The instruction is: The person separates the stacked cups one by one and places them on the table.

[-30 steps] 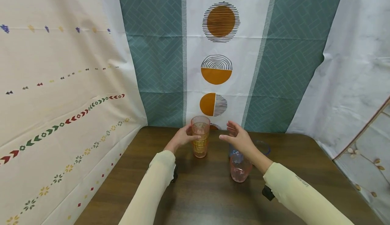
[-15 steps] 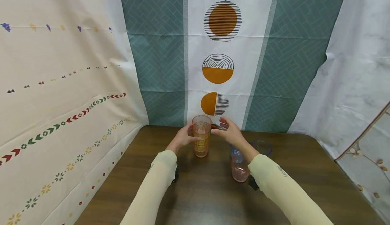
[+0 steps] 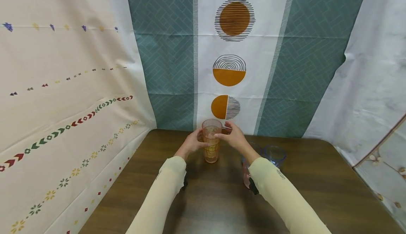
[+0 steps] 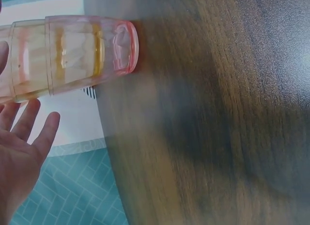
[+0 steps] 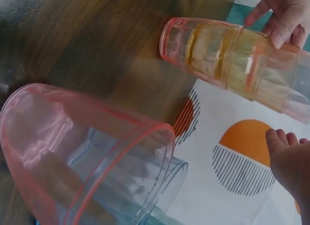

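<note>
A stack of nested clear pink and yellow tumblers (image 3: 211, 153) stands upright on the table near its back edge. My left hand (image 3: 191, 143) holds the stack from the left, the thumb across its front and the fingers around the far side. On the other side, my right hand (image 3: 237, 137) is beside the upper stack, fingers relaxed; its thumb overlaps the stack in the head view. In the right wrist view, that right hand (image 5: 293, 164) appears apart from the stack (image 5: 232, 60), which the left hand (image 5: 286, 19) touches near the upper part.
A clear pink tumbler (image 3: 246, 176) stands under my right forearm, partly hidden by it. Behind it is a blue cup, and another blue glass (image 3: 275, 153) is farther right. Patterned cloths (image 3: 171, 68) hang behind and beside the brown table (image 3: 209, 205).
My right hand has moved left, coming up beside the tumbler stack. The left hand stays at the stack. My right forearm now covers more of the single pink tumbler.
</note>
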A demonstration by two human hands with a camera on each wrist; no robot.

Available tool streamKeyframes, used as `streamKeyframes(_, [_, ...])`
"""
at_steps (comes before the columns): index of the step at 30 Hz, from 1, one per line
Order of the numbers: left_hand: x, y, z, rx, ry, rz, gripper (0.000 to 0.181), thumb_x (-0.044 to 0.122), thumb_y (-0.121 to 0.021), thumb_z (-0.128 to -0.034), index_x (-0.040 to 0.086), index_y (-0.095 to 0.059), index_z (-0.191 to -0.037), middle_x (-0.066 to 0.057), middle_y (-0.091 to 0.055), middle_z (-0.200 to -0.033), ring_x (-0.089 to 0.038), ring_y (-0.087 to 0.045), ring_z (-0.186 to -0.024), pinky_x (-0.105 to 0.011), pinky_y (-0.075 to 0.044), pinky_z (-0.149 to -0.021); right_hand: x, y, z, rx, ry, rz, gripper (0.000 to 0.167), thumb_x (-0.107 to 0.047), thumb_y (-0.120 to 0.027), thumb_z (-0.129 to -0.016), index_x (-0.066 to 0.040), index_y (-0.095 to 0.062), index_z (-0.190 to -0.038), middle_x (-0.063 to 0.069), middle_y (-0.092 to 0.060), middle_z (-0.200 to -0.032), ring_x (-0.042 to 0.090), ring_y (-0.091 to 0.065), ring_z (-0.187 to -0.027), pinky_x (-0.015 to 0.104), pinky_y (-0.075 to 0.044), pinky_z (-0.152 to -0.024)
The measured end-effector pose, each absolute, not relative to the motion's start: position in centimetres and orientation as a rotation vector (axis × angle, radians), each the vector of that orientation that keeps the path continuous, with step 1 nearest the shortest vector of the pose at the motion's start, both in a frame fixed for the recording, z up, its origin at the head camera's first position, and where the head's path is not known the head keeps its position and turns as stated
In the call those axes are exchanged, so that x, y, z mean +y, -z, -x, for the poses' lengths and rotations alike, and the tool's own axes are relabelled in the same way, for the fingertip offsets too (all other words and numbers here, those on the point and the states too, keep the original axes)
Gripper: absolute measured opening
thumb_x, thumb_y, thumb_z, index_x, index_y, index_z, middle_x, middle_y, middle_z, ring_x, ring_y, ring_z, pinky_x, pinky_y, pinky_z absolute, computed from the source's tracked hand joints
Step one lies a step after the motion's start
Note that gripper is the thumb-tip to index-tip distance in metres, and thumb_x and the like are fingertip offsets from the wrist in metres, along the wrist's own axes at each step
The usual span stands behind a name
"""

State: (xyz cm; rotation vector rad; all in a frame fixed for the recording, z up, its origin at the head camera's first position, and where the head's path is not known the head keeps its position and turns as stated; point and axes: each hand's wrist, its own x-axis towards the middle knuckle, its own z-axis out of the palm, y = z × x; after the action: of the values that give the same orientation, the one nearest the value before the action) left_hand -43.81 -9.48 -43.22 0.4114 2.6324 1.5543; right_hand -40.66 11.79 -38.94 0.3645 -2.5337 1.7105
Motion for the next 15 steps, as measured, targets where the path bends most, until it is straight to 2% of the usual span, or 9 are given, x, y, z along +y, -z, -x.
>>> streamKeyframes(6, [-9.5, 43.2, 43.6, 2.623, -1.581, -0.409, 0.076, 0.017, -0.081, -0.0841, 0.009, -0.041, -0.148, -0.013, -0.048, -0.148, -0.031, -0.045, -0.136, -0.049, -0.038, -0.110, 11.0, 39.0, 41.2, -2.525, -1.732, -0.356, 0.085, -0.021, -0.078, -0.087, 0.001, -0.029, -0.152, 0.022, -0.035, -0.155, 0.037, -0.043, -0.136, 0.051, -0.040, -0.107])
streamKeyframes(15, [-9.5, 43.1, 43.5, 2.653, -1.559, -0.441, 0.076, 0.015, -0.082, -0.0830, 0.009, -0.043, -0.148, -0.012, -0.050, -0.147, -0.029, -0.046, -0.136, -0.048, -0.038, -0.110, 9.9, 39.3, 42.0, -2.559, -1.677, -0.357, 0.085, -0.029, -0.080, -0.086, -0.002, -0.032, -0.151, 0.019, -0.042, -0.150, 0.036, -0.045, -0.133, 0.051, -0.041, -0.107])
